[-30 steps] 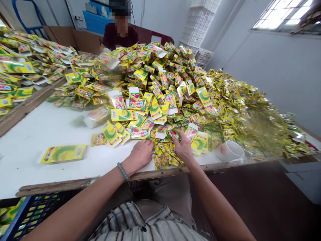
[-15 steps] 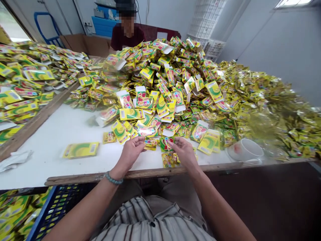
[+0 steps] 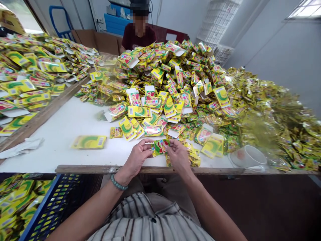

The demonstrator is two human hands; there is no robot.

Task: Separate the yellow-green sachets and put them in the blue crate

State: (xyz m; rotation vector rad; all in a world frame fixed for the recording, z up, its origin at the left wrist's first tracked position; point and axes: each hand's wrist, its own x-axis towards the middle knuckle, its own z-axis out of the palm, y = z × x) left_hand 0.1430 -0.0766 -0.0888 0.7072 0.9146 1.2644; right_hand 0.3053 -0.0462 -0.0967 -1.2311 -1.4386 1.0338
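Note:
A small green sachet point(image 3: 158, 148) with red print is held flat between my two hands above the table's front edge. My left hand point(image 3: 136, 156) is closed on its left end, where a sliver of yellow wrapper shows by the fingertips. On the right end, my right hand point(image 3: 178, 156) pinches the sachet, thumb on top. Several yellow sachets point(image 3: 193, 155) lie beside and partly behind my right hand. Just beyond my fingers are yellow-and-green printed small boxes point(image 3: 153, 130), some with white flaps open. One yellow sachet point(image 3: 116, 132) lies flat to the left of them.
A heap of boxes point(image 3: 160, 72) rises ahead, with loose sachets point(image 3: 263, 100) piled at right. A clear plastic cup point(image 3: 248, 156) lies near the front edge. A yellow box stack point(image 3: 89, 142) sits left. Below is a blue crate point(image 3: 50, 204). A person point(image 3: 137, 33) sits opposite.
The green sachet in my right hand has moved left to my left hand, covering most of the yellow sachet held there. The hands are now closer together, and the view has shifted slightly.

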